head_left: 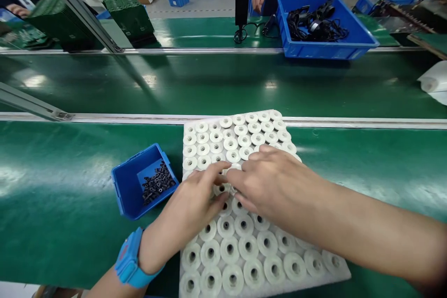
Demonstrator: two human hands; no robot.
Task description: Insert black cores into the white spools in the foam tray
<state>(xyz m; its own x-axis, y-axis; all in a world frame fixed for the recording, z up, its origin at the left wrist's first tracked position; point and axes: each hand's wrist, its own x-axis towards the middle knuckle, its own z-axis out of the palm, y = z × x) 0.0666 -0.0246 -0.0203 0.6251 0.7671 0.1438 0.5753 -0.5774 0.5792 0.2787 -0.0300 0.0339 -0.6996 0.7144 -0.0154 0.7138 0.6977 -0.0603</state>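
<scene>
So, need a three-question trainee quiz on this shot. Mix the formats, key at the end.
1. Short answer: what lies directly below the left hand and right hand?
2. True or false: the blue wristband is worn on the right arm.
3. Multiple choice: what is in the small blue bin beside the white sheet?
A) coiled cables
B) green circuit boards
C) small black parts

Key:
1. Round white pieces with centre holes, set in rows on the sheet.
2. False; it is on the left.
3. C.
</scene>
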